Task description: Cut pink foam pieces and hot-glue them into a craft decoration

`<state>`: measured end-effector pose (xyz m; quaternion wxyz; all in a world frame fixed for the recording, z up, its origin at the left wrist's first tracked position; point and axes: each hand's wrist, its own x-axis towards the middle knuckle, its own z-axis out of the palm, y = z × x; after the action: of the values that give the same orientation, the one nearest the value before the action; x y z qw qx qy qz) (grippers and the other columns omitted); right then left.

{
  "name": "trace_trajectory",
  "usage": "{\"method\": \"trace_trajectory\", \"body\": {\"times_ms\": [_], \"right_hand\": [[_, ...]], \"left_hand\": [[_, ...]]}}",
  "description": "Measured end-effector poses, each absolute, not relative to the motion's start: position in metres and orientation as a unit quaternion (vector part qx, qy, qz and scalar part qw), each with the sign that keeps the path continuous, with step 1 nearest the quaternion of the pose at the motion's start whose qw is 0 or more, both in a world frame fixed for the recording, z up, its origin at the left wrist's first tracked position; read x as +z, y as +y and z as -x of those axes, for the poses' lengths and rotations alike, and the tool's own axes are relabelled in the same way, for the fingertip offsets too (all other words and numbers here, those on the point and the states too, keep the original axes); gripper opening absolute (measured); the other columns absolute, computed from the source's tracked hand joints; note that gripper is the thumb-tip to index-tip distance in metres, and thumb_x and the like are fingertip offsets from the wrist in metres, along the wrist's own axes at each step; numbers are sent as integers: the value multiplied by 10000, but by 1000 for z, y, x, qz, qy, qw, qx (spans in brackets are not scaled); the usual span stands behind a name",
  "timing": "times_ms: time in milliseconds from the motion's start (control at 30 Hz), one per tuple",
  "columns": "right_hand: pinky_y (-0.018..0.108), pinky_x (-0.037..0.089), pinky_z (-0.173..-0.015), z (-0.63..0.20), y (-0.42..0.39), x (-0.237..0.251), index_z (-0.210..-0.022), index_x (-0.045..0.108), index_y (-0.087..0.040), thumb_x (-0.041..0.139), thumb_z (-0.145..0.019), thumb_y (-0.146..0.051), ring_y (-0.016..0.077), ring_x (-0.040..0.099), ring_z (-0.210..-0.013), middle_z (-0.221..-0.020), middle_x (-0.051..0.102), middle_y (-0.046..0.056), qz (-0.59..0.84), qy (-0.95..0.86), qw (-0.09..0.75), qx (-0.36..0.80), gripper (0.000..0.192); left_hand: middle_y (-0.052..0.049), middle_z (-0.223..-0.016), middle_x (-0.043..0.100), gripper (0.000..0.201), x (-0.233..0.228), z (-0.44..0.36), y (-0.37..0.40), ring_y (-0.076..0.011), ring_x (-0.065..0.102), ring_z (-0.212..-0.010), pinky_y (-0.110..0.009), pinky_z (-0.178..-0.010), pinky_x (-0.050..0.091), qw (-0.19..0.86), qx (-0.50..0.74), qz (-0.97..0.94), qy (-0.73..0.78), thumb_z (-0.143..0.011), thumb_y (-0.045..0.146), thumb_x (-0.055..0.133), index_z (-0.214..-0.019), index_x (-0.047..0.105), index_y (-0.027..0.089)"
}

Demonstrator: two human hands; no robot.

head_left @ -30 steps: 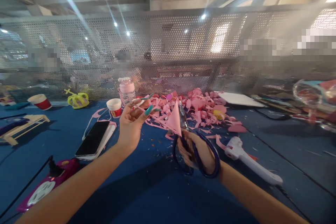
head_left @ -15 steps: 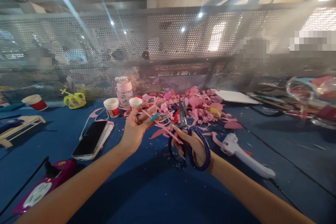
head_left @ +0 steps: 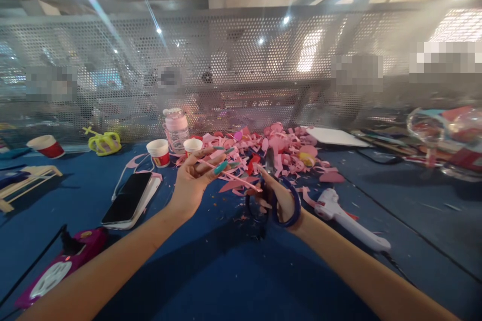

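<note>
3 paper cups (head_left: 158,152), 1 phone (head_left: 128,199).

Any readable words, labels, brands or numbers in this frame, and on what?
None can be read.
Paper cup: red band, print too blurred.
Second paper cup: the same.
Pink bottle: no legible label.
Phone: screen dark.
Magenta power strip: markings too small.
Scissors in the right hand and the pink strip in the left hand: no text.

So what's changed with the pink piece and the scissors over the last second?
The pink paper piece went from upright and face-on to lying flat, edge-on, between the left hand and right hand. The scissors swung out from behind it and their blades shut. Both grips stay; phone and glue gun unmoved.
</note>
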<state>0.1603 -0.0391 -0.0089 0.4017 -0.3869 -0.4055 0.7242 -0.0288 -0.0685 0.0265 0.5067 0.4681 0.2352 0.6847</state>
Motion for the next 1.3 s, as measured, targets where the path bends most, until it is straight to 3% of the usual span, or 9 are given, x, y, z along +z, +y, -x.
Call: {"method": "trace_trajectory", "body": {"times_ms": [200,300,433,600,767,900,1033,1167,1300], "right_hand": [[284,502,-533,-153,-52,-4,-730,566,-167,325,-804,-612,147,604,-502,-585,641,39,317,-328,367,811,512],[295,513,-633,-153,-57,-1,-625,536,-144,267,-819,-617,181,655,-671,-663,655,83,284,-291,323,855,578],[197,500,-520,-159,-58,1,-617,540,-142,323,-889,-427,108,619,-514,-585,629,43,251,-287,310,871,450],[114,498,-506,-158,-54,-5,-833,608,-119,425,-844,-140,67,631,-564,-690,663,34,274,-266,370,847,184],[182,537,-584,-155,-41,-16,-823,612,-140,534,-776,-169,127,660,-652,-772,692,72,289,-312,434,794,96],[314,548,-675,-159,-36,-10,-961,593,-211,583,-746,-322,188,667,-697,-914,682,47,332,-359,499,715,242],[260,524,-521,-160,-40,-2,-1040,562,-263,625,-693,-418,157,650,-588,-926,679,20,398,-442,555,582,385],[223,413,-360,-159,-47,-3,-811,623,-205,611,-671,-502,131,567,-442,-678,683,30,404,-489,572,520,328],[220,396,-363,-155,-53,-3,-569,572,-188,579,-647,-590,109,525,-427,-627,661,29,308,-484,533,623,410]], "left_hand": [[-5,-938,685,382,22,23,-71,-179,633,-904,-264,-733,545,552,690,-403,238,-666,86,675,-1004,573,230],[-1,-919,689,388,19,19,-74,-169,637,-891,-249,-747,537,577,683,-378,241,-658,67,676,-1001,578,220],[-16,-903,692,397,16,16,-75,-176,645,-865,-246,-744,533,584,670,-384,251,-647,68,687,-1005,585,204],[-14,-924,689,388,16,19,-73,-170,641,-876,-243,-749,529,578,678,-388,237,-655,57,676,-1002,590,208],[-10,-931,687,381,24,25,-70,-160,637,-887,-243,-776,516,574,697,-376,208,-690,32,634,-1025,583,208],[-19,-974,675,379,29,26,-68,-174,617,-940,-253,-798,503,571,709,-365,196,-708,15,603,-1036,579,204],[-30,-1014,662,396,27,26,-68,-185,612,-952,-289,-830,490,574,703,-372,195,-710,13,601,-1054,566,207],[-29,-1033,657,374,24,26,-67,-178,611,-953,-293,-873,465,567,697,-390,203,-699,30,629,-1026,580,204],[-42,-1018,664,333,20,26,-64,-193,601,-976,-309,-899,449,559,691,-407,209,-669,63,665,-975,616,187]]}}
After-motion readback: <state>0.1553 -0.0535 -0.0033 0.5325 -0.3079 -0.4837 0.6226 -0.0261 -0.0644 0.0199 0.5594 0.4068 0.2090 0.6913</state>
